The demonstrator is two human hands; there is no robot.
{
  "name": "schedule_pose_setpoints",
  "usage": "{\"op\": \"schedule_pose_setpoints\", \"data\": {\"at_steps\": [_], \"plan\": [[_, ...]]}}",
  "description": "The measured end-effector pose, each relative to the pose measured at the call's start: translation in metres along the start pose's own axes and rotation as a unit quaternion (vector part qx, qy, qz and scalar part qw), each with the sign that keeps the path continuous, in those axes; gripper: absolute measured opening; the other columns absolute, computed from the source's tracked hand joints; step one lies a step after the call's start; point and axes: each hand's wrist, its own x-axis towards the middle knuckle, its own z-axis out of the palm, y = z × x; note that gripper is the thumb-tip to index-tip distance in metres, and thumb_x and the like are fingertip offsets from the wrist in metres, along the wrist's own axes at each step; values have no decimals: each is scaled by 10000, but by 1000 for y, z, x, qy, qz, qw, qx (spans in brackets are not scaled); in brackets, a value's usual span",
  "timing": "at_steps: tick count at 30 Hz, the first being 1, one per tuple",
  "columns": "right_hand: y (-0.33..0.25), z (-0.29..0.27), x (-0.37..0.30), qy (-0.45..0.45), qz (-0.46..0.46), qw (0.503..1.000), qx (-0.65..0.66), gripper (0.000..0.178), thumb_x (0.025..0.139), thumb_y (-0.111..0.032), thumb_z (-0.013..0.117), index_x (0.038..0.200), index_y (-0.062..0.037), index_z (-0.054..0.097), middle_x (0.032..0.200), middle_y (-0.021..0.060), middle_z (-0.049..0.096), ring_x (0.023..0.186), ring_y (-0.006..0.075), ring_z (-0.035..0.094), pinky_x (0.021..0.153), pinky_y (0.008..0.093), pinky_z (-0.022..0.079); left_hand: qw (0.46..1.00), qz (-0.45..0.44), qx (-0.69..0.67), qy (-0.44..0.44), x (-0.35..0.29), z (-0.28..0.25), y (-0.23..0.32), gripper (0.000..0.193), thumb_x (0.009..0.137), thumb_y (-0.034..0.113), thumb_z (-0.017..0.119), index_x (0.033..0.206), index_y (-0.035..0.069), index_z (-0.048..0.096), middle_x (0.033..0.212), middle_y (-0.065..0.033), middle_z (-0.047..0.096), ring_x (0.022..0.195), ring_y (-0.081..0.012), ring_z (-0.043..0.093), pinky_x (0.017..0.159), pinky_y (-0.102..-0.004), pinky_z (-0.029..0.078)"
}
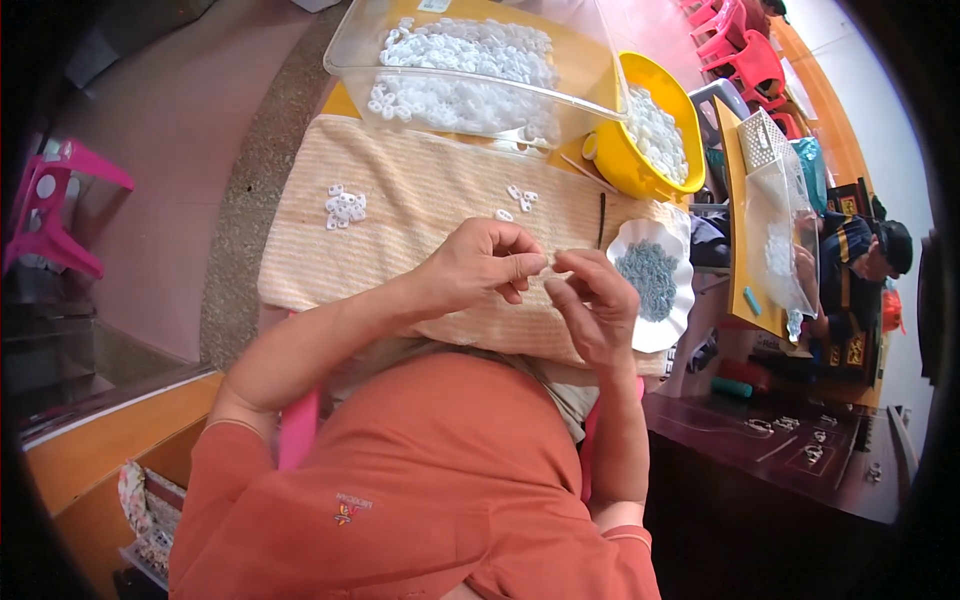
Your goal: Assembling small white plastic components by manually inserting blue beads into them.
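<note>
My left hand [484, 263] and my right hand [602, 301] meet over the striped towel [300, 268], thumbs and forefingers pinched close together. Whatever sits between the fingertips is too small and pale to make out. Beyond my left hand lies a single white oval piece [503, 215], with a few similar white pieces [521, 196] behind it. Farther left on the towel is a small heap of white pieces [345, 207]. Beside my right hand stands a white scalloped dish [678, 322] holding many small grey-blue parts [648, 278].
At the far side stands a clear plastic bin [350, 62] of white ring-shaped pieces, with a yellow basin [622, 160] of similar ones to its right. A thin dark stick [601, 220] lies near the dish. Another person [860, 250] sits at a table on the right.
</note>
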Motion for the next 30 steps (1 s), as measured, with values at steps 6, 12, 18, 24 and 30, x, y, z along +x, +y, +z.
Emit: {"op": "schedule_pose_setpoints", "data": {"at_steps": [6, 12, 18, 24, 30], "plan": [[16, 15, 2, 36, 15, 992, 119, 142, 863, 62, 616, 1002, 44, 637, 957, 120, 615, 687, 114, 606, 575, 220, 532, 998, -16, -59, -13, 0, -1, 1, 173, 927, 193, 617, 941, 22, 635, 803, 1, 596, 713, -67, 576, 629, -227, 541], [17, 22, 2, 48, -3, 990, 131, 120, 867, 61, 612, 984, 45, 630, 954, 116, 614, 681, 108, 603, 569, 218, 534, 997, -25, -71, -25, 0, -2, -2, 186, 929, 210, 616, 947, 26, 635, 814, -1, 605, 718, -60, 579, 632, -223, 540], [17, 23, 4, 52, -11, 992, 117, 97, 882, 38, 607, 977, 48, 620, 936, 106, 609, 657, 97, 583, 566, 215, 510, 995, -29, -99, -14, -1, -2, -3, 193, 934, 194, 606, 981, 9, 628, 821, -21, 615, 720, -74, 587, 657, -230, 546], [18, 23, 3, 60, 92, 970, 215, 85, 912, -15, 590, 958, 53, 615, 896, 85, 609, 631, 101, 563, 567, 224, 477, 993, -29, -118, 11, -2, -4, -1, 202, 922, 100, 600, 1070, -37, 595, 882, -76, 642, 773, -127, 635, 724, -259, 559], [24, 28, 2, 57, 120, 955, 266, 102, 924, -35, 579, 960, 52, 619, 848, 77, 617, 621, 106, 568, 567, 229, 480, 991, -37, -123, 42, -4, -2, 4, 218, 895, 40, 616, 1086, -60, 579, 922, -120, 652, 810, -163, 660, 746, -279, 569]]}}
